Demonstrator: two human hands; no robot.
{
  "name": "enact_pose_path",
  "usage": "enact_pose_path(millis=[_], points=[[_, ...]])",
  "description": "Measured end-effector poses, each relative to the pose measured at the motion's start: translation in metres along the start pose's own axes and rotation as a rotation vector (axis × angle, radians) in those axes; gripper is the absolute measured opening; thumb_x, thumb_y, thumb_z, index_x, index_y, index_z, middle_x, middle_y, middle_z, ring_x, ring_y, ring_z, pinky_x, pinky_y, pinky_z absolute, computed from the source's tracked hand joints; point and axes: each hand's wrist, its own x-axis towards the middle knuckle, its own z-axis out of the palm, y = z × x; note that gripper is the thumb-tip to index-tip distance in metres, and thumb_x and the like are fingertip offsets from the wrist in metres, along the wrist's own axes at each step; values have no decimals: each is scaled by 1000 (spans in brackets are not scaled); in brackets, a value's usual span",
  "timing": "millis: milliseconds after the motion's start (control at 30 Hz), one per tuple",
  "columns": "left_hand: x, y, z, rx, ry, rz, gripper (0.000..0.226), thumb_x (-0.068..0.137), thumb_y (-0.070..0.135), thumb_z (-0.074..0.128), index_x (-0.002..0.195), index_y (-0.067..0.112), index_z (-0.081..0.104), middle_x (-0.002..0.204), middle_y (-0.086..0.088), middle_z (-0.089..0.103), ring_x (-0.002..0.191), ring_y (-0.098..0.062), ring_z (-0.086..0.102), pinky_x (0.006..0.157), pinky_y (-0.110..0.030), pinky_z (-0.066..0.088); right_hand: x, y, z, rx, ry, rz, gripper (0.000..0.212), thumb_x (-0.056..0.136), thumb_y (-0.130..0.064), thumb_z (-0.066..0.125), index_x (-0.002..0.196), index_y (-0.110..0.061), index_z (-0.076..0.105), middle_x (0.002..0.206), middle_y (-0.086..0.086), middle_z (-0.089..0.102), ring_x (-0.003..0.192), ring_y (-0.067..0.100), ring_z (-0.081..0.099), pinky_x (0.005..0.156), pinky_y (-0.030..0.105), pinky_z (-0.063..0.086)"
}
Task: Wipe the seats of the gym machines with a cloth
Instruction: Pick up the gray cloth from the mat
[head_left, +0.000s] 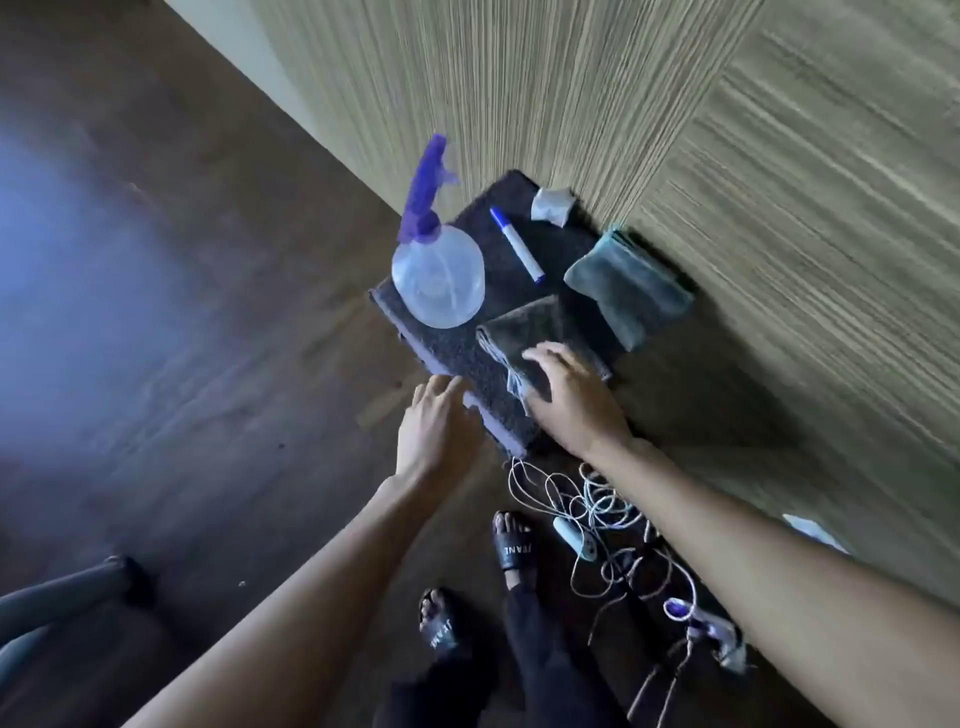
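A dark grey folded cloth (530, 327) lies on a low black textured stand (457, 348) against the wood-grain wall. My right hand (571, 397) rests flat on the cloth's near end, fingers spread. My left hand (431, 421) hovers open at the stand's near left edge and holds nothing. A second folded cloth (628, 291), teal grey, sits at the stand's right by the wall. A clear spray bottle (439, 275) with a purple trigger head stands on the stand's left part.
A blue and white marker (517, 244) and a crumpled white wrapper (551, 205) lie on the stand. Tangled white cables (597, 514) with a small controller cover the dark floor by my sandalled feet (511, 545). A grey machine leg (62, 597) shows at lower left.
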Motion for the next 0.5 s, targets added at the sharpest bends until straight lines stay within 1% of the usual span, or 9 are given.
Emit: enact_pose_path(millis=[100, 167, 233, 333, 400, 500], points=[[32, -18, 24, 24, 71, 36, 38, 89, 18, 60, 126, 12, 58, 133, -9, 54, 121, -31, 47, 100, -40, 40, 37, 15, 25, -143, 100, -109, 52, 88, -37, 59, 132, -9, 60, 145, 13, 51, 132, 32, 49, 110, 45, 39], [44, -32, 39, 48, 111, 75, 45, 89, 21, 62, 132, 12, 55, 140, -9, 50, 128, -31, 44, 106, -45, 39, 52, 24, 41, -222, 99, -157, 61, 90, -49, 52, 139, -13, 54, 153, 12, 42, 141, 31, 40, 115, 51, 31], [51, -44, 53, 72, 156, 129, 51, 91, 28, 62, 138, 12, 50, 146, -10, 46, 135, -31, 40, 112, -47, 35, 55, 36, 56, -293, 113, -196, 66, 93, -56, 47, 146, -17, 47, 159, 10, 34, 146, 29, 31, 119, 54, 22], [60, -54, 64, 84, 169, 176, 61, 94, 37, 56, 147, 13, 38, 157, -8, 33, 146, -28, 26, 120, -48, 21, 56, 46, 65, -451, 190, -232, 66, 95, -60, 46, 150, -23, 41, 161, 7, 29, 148, 28, 29, 120, 54, 18], [62, -57, 68, 86, 160, 204, 64, 97, 38, 49, 152, 12, 30, 161, -8, 23, 151, -26, 15, 123, -48, 14, 58, 44, 69, -488, 232, -218, 63, 96, -61, 45, 149, -26, 42, 161, 7, 30, 147, 28, 30, 119, 55, 19], [61, -60, 75, 89, 142, 231, 65, 100, 41, 37, 155, 11, 21, 164, -7, 14, 152, -23, 4, 123, -47, 10, 60, 44, 73, -507, 288, -211, 55, 100, -54, 45, 148, -28, 44, 159, 5, 34, 146, 29, 33, 118, 55, 23]])
